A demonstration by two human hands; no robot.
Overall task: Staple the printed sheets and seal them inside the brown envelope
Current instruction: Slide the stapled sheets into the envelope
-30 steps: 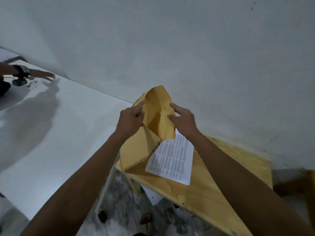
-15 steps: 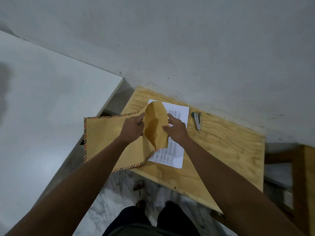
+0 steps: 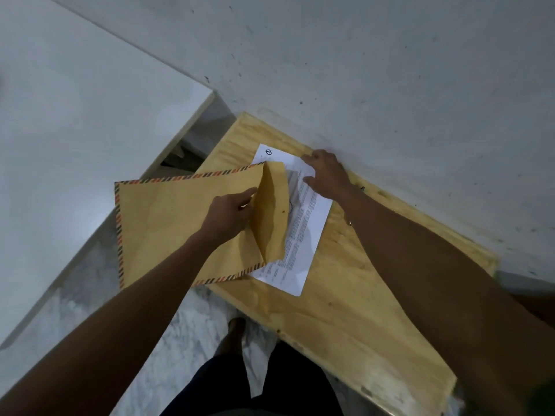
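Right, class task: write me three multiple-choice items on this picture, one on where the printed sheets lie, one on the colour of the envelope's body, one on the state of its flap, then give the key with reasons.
1. Where do the sheets lie?
A. on the wooden board
B. on the floor
C. inside the envelope

2. What colour is the envelope body?
A. white
B. brown
C. blue

3. How is the flap?
A. sealed shut
C. torn off
B. open

Key: 1 A, they lie flat on the board, the right hand on them; 2 B, brown paper with a striped edge; 3 B, the flap stands up unsealed by the left hand.
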